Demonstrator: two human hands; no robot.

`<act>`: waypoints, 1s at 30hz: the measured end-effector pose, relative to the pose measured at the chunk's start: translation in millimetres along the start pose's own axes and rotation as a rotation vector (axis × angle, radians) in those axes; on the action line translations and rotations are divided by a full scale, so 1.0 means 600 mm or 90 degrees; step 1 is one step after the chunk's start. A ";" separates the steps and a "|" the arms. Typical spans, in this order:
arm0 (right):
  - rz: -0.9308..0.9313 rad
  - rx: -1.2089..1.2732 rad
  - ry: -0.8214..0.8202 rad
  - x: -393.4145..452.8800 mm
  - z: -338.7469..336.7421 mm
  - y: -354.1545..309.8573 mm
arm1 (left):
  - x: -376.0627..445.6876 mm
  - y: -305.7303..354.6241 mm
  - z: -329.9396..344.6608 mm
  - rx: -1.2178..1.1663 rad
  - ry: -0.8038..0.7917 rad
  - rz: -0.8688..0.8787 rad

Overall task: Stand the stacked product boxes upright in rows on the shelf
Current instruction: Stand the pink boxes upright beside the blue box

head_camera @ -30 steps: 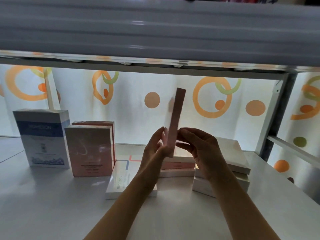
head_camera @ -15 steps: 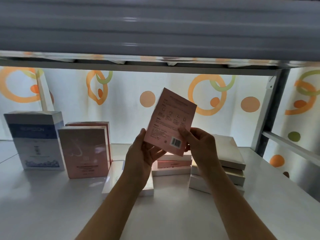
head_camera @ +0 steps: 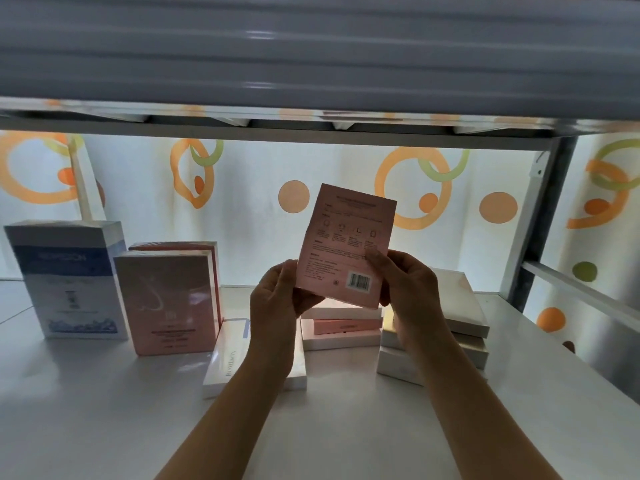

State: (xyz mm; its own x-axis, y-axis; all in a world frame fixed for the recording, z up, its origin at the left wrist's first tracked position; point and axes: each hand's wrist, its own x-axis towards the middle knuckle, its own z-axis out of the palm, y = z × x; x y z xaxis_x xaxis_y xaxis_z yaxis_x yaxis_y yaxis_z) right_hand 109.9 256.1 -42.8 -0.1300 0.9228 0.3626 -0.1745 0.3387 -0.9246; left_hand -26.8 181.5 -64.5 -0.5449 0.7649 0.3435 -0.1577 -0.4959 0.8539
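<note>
Standing upright at far left on the white glossy shelf [head_camera: 104,410]: blue-and-white box [head_camera: 69,282], film-wrapped and rectangular, its front face toward the camera. Just right of it, pink upright box [head_camera: 166,303], with a second pink box [head_camera: 211,251] right behind it; whether the two touch is unclear. Open shelf in front of both, out to the near edge.

White flat box [head_camera: 225,362] lies face up, its left edge just beside the pink upright box, partly under the left forearm.

Left hand [head_camera: 277,303] grips the lower left corner of the held pink box [head_camera: 346,244], thumb on the printed face. Box is in the air above the flat stacks, near vertical, tilted slightly clockwise, barcode at the bottom. Thin flat carton, matte.

Right hand [head_camera: 405,285] pinches its lower right edge, thumb on the front, fingers behind.

Below the held box: low middle stack [head_camera: 343,330], white-pink-white, lying flat. Right of it, cream stack [head_camera: 464,310], several flat boxes, top one skewed and overhanging.

Shelf right of the cream stack runs bare to the grey steel upright [head_camera: 543,220]. Upper shelf deck [head_camera: 311,57] overhangs close above.
</note>
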 end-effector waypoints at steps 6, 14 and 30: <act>-0.013 0.033 -0.041 -0.010 0.005 -0.003 | 0.001 -0.020 -0.006 0.396 0.150 0.240; -0.028 0.080 -0.177 -0.014 -0.002 -0.022 | -0.012 -0.016 0.010 0.309 -0.076 0.124; -0.020 0.079 -0.232 -0.020 0.008 -0.012 | -0.017 -0.022 0.016 0.285 -0.149 0.138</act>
State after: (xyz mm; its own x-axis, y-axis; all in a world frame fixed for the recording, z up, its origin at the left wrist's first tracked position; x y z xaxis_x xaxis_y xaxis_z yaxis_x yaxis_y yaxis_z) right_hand 108.1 241.9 -40.1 -0.4578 0.7790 0.4284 -0.2974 0.3200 -0.8995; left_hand -11.5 184.1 -75.7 -0.3203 0.7613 0.5638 0.3316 -0.4674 0.8195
